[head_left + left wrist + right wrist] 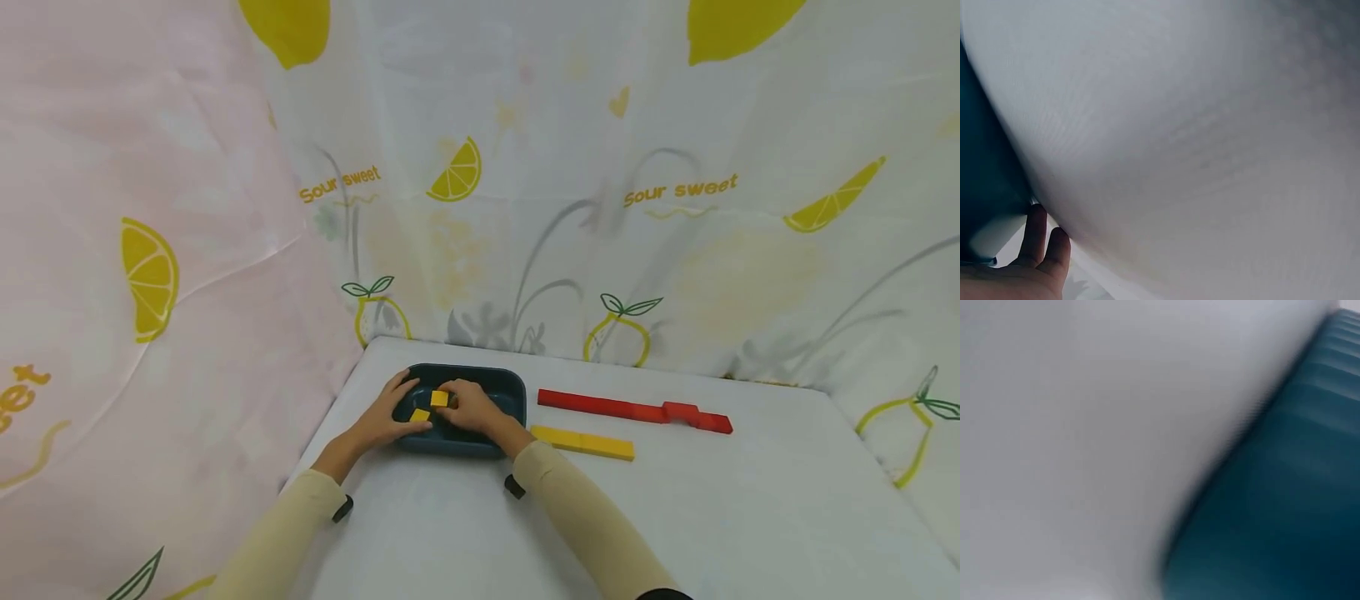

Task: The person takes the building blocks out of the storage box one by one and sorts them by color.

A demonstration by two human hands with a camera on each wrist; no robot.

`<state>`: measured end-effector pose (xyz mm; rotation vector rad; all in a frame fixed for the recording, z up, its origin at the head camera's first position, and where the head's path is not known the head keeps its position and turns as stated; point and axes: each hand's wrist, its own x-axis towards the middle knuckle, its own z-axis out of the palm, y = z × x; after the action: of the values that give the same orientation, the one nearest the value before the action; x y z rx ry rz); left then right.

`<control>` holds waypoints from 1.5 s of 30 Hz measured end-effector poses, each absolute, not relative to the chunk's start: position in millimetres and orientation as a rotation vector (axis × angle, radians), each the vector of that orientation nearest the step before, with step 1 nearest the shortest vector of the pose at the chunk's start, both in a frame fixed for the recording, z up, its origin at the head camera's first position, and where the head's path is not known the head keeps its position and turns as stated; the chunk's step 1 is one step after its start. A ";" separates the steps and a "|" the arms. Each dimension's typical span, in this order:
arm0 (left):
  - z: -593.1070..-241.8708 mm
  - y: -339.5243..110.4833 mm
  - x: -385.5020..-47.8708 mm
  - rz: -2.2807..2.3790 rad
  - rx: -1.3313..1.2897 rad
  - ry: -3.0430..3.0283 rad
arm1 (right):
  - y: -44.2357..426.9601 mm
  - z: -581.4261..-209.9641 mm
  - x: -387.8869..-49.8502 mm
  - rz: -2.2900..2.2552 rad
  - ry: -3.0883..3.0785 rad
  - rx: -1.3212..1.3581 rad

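A dark teal basin (517, 392) sits on the white table. Over it, my right hand (476, 408) pinches a small yellow block (439, 398) between thumb and fingers. A second yellow block (420, 415) lies in the basin beside the thumb of my left hand (378, 418); whether they touch I cannot tell. That left hand rests at the basin's left end with fingers extended. In the left wrist view its fingers (1036, 234) reach along the basin's outer wall (985, 144). The right wrist view shows the basin's wall (1260, 525) and no hand.
Right of the basin, a row of red blocks (600, 405) lies on the table, with one raised red piece (681, 412) near its right end. A yellow row (588, 442) lies in front of it, near my right forearm. A lemon-print curtain (540, 167) stands behind.
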<state>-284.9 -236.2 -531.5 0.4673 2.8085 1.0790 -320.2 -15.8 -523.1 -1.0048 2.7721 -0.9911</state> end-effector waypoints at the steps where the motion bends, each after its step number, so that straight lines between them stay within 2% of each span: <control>1: -532.1 -236.5 -284.4 1.082 0.471 2.811 | -15.7 -523.9 -319.5 -0.929 2.794 -1.045; 15: -549.6 -235.1 -268.3 1.067 0.444 2.779 | -0.2 -538.1 -295.7 -0.759 2.779 -1.173; 25: -535.1 -234.4 -283.8 1.088 0.472 2.811 | 7.6 -516.2 -306.3 -0.867 2.807 -1.099; 34: -532.7 -233.9 -284.8 1.095 0.452 2.810 | 13.8 -510.3 -302.8 -0.777 2.849 -1.070; 45: -532.4 -235.0 -283.8 1.112 0.484 2.823 | 25.4 -497.2 -298.9 -0.901 2.802 -1.070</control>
<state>-283.8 -235.0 -532.4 0.4840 2.8235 1.1117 -298.9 25.4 -497.2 -1.0701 2.8018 -0.9012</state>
